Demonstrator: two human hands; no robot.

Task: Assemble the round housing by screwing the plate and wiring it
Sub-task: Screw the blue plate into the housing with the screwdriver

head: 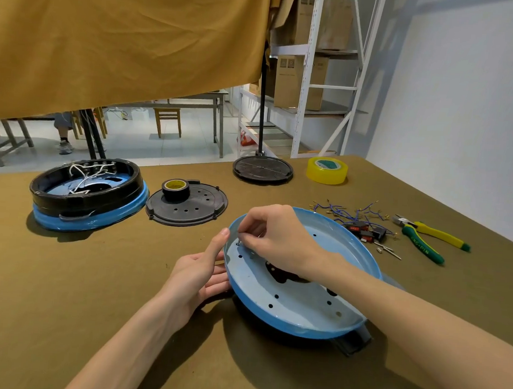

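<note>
Right hand (276, 235) pinches screw (238, 241) in blue housing (286, 307) (tilted); left hand (203, 270) steadies rim.

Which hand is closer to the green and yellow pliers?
Right. The right hand sits over the blue housing, nearer the pliers; the left hand holds its far-side rim.

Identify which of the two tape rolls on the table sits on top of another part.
The black tape roll: it rests on the black perforated plate. The yellow tape roll lies directly on the table.
</note>
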